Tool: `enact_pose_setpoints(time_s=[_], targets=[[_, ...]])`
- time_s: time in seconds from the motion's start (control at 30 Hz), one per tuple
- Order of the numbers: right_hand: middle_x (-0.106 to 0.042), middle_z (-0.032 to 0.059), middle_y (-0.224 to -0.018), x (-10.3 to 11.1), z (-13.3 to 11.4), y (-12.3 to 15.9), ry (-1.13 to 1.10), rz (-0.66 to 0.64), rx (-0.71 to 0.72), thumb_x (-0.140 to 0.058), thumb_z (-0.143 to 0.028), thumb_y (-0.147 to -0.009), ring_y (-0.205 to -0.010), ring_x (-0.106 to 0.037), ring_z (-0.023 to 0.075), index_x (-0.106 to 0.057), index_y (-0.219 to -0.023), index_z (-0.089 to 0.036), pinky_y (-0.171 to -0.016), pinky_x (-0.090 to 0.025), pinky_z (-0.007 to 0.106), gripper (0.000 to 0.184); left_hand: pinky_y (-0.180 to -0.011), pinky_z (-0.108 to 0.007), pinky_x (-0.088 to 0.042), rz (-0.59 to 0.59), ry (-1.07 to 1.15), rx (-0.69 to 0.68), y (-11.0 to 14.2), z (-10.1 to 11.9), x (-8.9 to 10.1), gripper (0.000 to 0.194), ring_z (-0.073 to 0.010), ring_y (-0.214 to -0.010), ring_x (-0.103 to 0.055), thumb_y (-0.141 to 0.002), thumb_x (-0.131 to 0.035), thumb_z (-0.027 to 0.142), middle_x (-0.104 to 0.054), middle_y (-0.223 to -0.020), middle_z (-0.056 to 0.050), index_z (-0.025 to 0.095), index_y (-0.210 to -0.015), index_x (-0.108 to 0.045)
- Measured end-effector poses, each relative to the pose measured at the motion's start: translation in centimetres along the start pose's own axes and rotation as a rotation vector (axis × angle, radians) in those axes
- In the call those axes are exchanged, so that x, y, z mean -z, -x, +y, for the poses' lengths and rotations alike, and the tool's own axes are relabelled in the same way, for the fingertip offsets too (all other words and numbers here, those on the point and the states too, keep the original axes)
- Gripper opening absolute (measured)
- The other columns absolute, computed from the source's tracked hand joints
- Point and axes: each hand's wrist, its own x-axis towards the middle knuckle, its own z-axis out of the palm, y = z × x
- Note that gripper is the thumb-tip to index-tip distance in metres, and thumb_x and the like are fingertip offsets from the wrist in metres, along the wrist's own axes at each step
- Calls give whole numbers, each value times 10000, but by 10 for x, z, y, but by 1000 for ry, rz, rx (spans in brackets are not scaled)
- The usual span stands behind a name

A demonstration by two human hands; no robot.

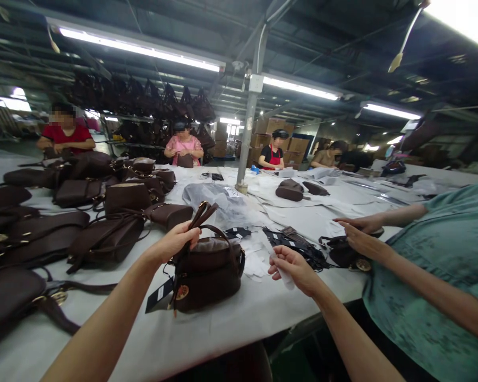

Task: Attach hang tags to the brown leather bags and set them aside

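A dark brown handbag [209, 278] stands upright in front of me, with pale stuffing showing at its top. My left hand [178, 240] is closed around a folded brown strap [204, 213] just above the bag's left side. From that same side hang a black tag [159, 296] and a round gold charm [182, 292]. To the right of the bag, apart from it, my right hand [292, 268] pinches a thin white piece of paper [284, 277]. Small white sheets [255, 264] lie on the table between the bag and this hand.
Many brown bags [107, 239] crowd the left of the white table [207, 334]. Black tags [297, 246] and a clear plastic bag [219, 201] lie behind my hands. At right, a co-worker in green [434, 265] handles another bag [344, 252]. A metal post [249, 122] rises mid-table.
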Motion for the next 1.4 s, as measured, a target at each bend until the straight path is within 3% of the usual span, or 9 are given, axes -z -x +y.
enact_pose_setpoints(time_s=[0.2,0.4,0.57,0.73,0.87,1.13,1.23,1.33,1.4], targets=[[-719,26,-795,-28,-18,5,-62,61,59,-819,-461,-656,-766,-665,169,-602,-771,-185,-732,-494,290,370,-496,-215,-298,6,18,-2,2,-1,-2,302,-86,-513,-382,-799,-540,439,-467,-569,47,187,-672,-432],[-728,25,-835,-47,-29,6,-23,77,114,-794,-469,-690,-498,-474,67,-616,-758,-185,-441,-321,201,342,-508,-213,-313,2,57,-33,5,-1,-2,275,-87,-517,-397,-787,-543,413,-469,-557,51,192,-677,-422],[-725,80,-875,-75,-42,20,-82,-85,160,-626,-619,-798,-838,-657,207,-693,-781,-189,-711,-520,320,436,-504,-217,-313,1,87,-48,2,-10,-1,211,-89,-504,-407,-777,-532,359,-473,-554,52,193,-691,-435],[-695,47,-742,-107,-42,17,316,-138,275,-674,-489,-807,-719,-624,178,-737,-806,-184,-694,-501,298,312,-507,-215,-313,-19,127,-92,-4,-19,1,204,-88,-506,-421,-786,-527,365,-478,-559,57,194,-718,-438],[-695,48,-866,-127,-34,-3,378,-153,361,-688,-404,-789,-769,-635,176,-687,-819,-202,-710,-511,291,204,-500,-216,-307,-20,83,-101,-2,-16,2,196,-87,-494,-402,-798,-497,344,-476,-540,54,192,-694,-428],[-678,-1,-762,-175,-25,-48,304,2,201,-709,-221,-613,-684,-662,202,-569,-861,-218,-584,-525,291,285,-625,-247,-402,135,-301,-256,6,-6,-6,134,-164,-705,-547,-855,-469,279,-611,-776,-17,174,-854,-553],[-697,11,-711,-185,-20,-62,253,103,225,-703,-253,-619,-696,-673,210,-611,-818,-210,-637,-519,302,224,-690,-292,-429,250,-595,-165,10,-1,-12,158,-234,-804,-620,-892,-474,303,-659,-861,-80,182,-931,-569],[-660,6,-582,-186,-18,-72,281,252,164,-697,-337,-642,-533,-617,196,-631,-769,-208,-502,-457,292,193,-725,-326,-443,349,-775,-54,12,2,-16,174,-277,-867,-653,-915,-461,303,-678,-914,-120,190,-997,-565],[-644,8,-544,-187,-18,-75,286,248,138,-669,-336,-649,-482,-577,192,-648,-735,-207,-461,-425,295,156,-738,-339,-453,343,-805,-38,11,2,-18,197,-285,-878,-661,-924,-451,314,-681,-924,-132,187,-1020,-567]])
